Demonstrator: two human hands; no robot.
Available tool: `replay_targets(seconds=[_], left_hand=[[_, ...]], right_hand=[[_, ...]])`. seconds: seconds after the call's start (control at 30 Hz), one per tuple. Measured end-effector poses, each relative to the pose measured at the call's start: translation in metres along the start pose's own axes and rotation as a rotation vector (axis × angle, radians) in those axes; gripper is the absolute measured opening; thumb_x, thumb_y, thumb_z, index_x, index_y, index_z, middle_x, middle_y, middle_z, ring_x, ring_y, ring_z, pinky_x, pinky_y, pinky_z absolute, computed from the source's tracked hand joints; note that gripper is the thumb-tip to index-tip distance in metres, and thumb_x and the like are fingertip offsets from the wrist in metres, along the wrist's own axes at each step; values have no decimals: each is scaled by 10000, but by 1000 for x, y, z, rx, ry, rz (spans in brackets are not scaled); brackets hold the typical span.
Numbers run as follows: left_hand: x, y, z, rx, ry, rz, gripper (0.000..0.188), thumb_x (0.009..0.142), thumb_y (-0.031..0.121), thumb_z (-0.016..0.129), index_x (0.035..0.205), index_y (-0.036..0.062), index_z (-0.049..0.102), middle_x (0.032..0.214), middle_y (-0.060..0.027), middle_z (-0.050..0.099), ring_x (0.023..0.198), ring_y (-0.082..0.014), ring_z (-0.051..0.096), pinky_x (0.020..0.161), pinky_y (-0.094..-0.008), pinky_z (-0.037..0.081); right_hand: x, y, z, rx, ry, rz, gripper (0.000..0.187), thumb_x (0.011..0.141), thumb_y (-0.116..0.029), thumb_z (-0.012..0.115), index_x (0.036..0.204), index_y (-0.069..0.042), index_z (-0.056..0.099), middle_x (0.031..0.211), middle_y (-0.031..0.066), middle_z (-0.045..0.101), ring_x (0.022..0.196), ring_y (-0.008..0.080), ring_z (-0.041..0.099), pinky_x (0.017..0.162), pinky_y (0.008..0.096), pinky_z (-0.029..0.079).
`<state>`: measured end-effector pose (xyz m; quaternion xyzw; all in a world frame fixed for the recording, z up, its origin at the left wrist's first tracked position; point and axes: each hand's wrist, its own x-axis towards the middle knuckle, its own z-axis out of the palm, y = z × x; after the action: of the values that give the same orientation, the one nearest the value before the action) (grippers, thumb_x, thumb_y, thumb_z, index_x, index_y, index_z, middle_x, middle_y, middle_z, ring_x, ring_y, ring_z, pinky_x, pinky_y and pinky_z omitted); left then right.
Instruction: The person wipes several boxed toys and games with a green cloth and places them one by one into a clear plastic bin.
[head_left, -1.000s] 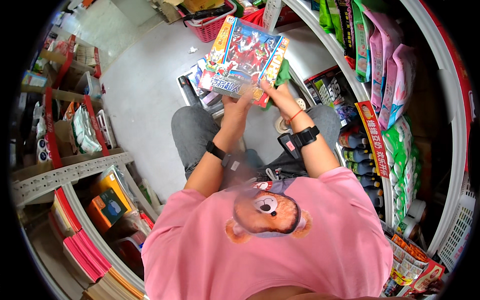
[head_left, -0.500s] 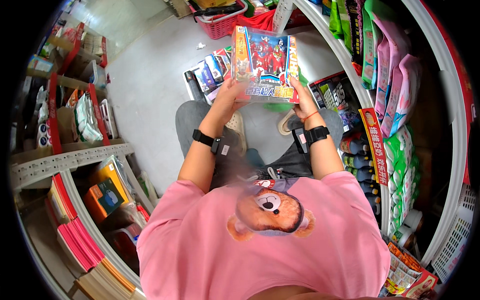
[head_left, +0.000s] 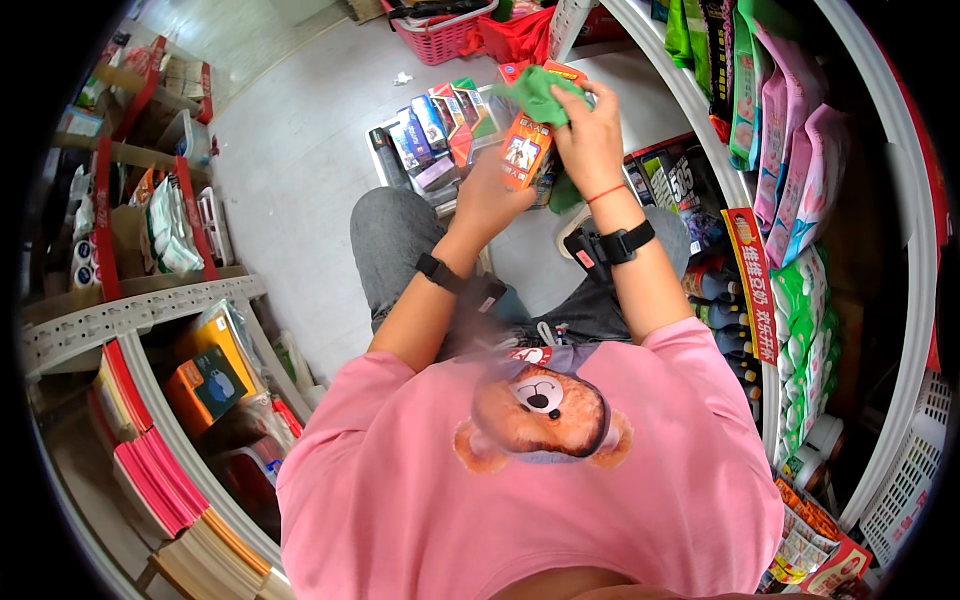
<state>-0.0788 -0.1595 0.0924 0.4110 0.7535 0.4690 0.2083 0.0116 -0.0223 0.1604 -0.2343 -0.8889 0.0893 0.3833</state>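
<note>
An orange toy box (head_left: 527, 150) is tilted between my hands, with a narrow printed side facing up. My left hand (head_left: 490, 198) is closed on its near end; the fingers are partly blurred. In my right hand (head_left: 592, 135) is a bunched green cloth (head_left: 542, 95), pressed against the far part of the box. The cloth hides some of the box's far end, and another bit of green hangs below my right hand. Both wrists wear black straps.
A tray (head_left: 378, 160) of small boxed goods sits on the floor beyond my left knee. Past it stands a pink basket (head_left: 445, 42). Shelves with bagged goods (head_left: 800, 190) and bottles (head_left: 715, 313) rise close on my right. Another shelf (head_left: 150, 312) holds books and boxes on my left.
The box has turned from its windowed front to a narrow side. My right hand has left its edge and moved up with the green cloth, which was mostly hidden beneath the box.
</note>
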Motion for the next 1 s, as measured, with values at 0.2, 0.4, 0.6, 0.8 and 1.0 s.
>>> replay_targets(seconds=[0.2,0.4,0.6,0.8,1.0], left_hand=[[7,-16,-2,-144,-57,63,509,735,195,721,1176,28,531,1001,-147,634,884,-270,638,764,-366,508],[15,-21,-7,-792,15,-335,380,866,237,662,1162,54,509,1006,-30,602,876,-118,596,730,-283,499],[19,-20,-21,-1140,-71,-310,311,880,238,601,1125,80,492,1036,-32,600,910,-123,609,768,-298,509],[15,-29,-53,-1111,-54,-344,393,881,232,575,1233,95,464,1111,-25,597,962,-136,601,791,-310,507],[7,-35,-60,-1133,-334,-385,575,867,223,546,1394,63,380,1241,-47,555,1088,-134,563,868,-300,487]], right_hand=[[-33,-13,12,374,-349,15,137,746,-88,638,864,-43,691,1031,125,565,973,276,568,835,342,473],[-42,11,11,460,-139,361,154,802,-164,675,914,-64,708,973,110,566,953,244,552,839,345,452],[-50,2,11,442,-394,179,212,735,-168,736,914,-77,669,965,112,562,947,270,560,832,355,463],[-67,79,16,161,-271,586,369,835,-351,645,988,-15,644,1106,181,582,1025,336,563,860,426,444],[-60,105,9,1194,100,1005,366,968,-333,537,1167,-27,559,1056,50,634,932,137,602,834,285,485]])
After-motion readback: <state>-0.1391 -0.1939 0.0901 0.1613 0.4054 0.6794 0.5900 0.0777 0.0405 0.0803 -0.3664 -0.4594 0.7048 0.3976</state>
